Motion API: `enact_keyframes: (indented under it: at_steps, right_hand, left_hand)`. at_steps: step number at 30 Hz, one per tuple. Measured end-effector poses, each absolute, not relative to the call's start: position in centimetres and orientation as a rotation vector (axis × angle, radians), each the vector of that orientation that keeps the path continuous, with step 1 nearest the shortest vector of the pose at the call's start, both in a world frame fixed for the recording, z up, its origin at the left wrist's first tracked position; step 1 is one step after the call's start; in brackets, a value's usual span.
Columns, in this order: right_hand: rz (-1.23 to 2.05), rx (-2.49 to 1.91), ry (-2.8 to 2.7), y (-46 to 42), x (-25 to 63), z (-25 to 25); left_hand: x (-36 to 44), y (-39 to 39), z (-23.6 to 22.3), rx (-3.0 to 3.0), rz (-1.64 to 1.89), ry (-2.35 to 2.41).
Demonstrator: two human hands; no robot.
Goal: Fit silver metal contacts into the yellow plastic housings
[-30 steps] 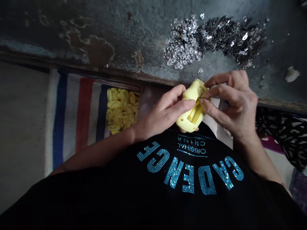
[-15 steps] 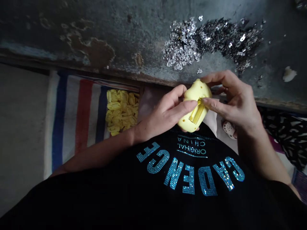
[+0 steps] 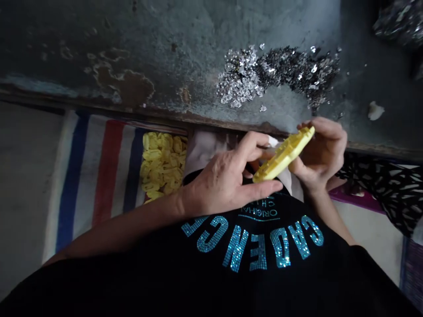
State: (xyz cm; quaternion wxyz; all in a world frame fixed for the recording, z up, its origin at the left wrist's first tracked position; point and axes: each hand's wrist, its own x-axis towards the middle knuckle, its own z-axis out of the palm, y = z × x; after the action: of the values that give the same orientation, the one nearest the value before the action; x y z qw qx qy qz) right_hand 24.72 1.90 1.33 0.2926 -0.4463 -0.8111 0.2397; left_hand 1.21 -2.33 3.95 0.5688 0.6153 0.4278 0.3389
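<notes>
Tilted almost edge-on above my lap is a yellow plastic shell (image 3: 286,154), with small posts and ribs along its inner side. My right hand (image 3: 325,152) pinches its upper right end between thumb and fingers. At the lower left end, my left hand (image 3: 228,176) has its thumb under the shell and its bent fingers behind it; how firmly they press is partly hidden. White tape (image 3: 272,141) wraps a left fingertip. Just beyond the hands, a heap of small shiny metal clips (image 3: 241,79) lies on the dark worktable (image 3: 185,44).
To my left, many yellow plastic pieces (image 3: 161,163) fill a container beside a striped woven sheet (image 3: 109,176). More metal parts (image 3: 401,22) are piled at the far right. A whitish lump (image 3: 376,111) rests near the table's front edge. Black-and-white patterned cloth (image 3: 380,180) hangs at right.
The shell has turned from its outer face, with a slot showing, to nearly edge-on with its ribbed inside visible. My thumbs have left the slot, and my right hand has shifted lower.
</notes>
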Motion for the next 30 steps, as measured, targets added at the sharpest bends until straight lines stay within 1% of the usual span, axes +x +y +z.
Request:
enact_keyframes:
  at_steps: [5, 9, 11, 15, 17, 19, 23, 25, 28, 30]
  right_hand:
    - [0.545, -1.159, -2.057, 1.7, 26.0, -0.2]
    - [0.345, -0.829, -1.733, 2.0, 26.4, -3.1]
    - [0.298, -0.733, -1.655, 2.1, 26.2, -4.0]
    - [0.303, -0.858, -1.693, 1.8, 25.8, -3.7]
    - [0.336, -0.886, -1.693, 1.6, 25.7, -3.0]
    - [0.442, -0.895, -1.696, 1.4, 25.4, -2.3]
    - [0.698, -0.993, -1.777, 1.5, 24.6, -1.1]
    - [0.785, -1.019, -1.835, 1.9, 24.2, -0.7]
    - [0.97, -0.984, -1.945, 3.4, 24.6, -0.4]
    - [0.93, -1.013, -2.011, 5.3, 25.2, -0.4]
  left_hand:
    - [1.7, -1.6, 3.0, 1.738, 0.897, 0.808]
    - [2.0, -1.2, 2.3, 1.889, 0.996, 0.755]
    - [2.1, -1.1, 2.0, 1.943, 1.068, 0.727]
    - [2.1, -0.7, 1.6, 1.936, 1.164, 0.673]
    - [1.9, -0.5, 1.4, 1.898, 1.192, 0.665]
    - [1.4, -0.4, 1.1, 1.77, 1.151, 0.708]
    - [-0.1, -0.8, -0.3, 1.193, 0.9, 0.799]
    - [-0.9, -1.1, -1.1, 1.009, 0.834, 0.804]
    - [-2.1, -1.6, -1.7, 0.889, 0.832, 0.774]
    - [-2.8, -1.9, -1.9, 0.813, 0.872, 0.738]
